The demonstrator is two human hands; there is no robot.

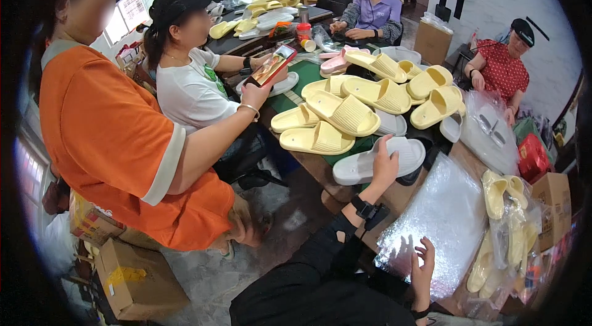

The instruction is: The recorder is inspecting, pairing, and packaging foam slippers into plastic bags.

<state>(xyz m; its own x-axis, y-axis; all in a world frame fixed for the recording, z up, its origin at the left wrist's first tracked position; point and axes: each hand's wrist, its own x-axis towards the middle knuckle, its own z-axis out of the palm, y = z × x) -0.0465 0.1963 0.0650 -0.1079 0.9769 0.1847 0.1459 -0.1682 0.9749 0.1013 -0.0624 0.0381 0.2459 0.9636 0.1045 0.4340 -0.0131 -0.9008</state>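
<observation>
My left hand (386,164) is closed round the strap area of a pale grey slide slipper (353,170) at the near edge of the table. My right hand (423,265), fingers apart and holding nothing, is over a stack of clear plastic bags (445,218) that reflects it. Whether it touches the bags I cannot tell. Just beyond my left hand lies a heap of pale yellow slide slippers (343,111). A grey slipper (390,123) shows partly beneath them.
On the right, bagged yellow slippers (517,227) lie by a cardboard box (550,199). A person in orange (111,135) stands close on my left, holding a phone (271,67). Several people sit round the tables. Another box (139,280) stands on the floor.
</observation>
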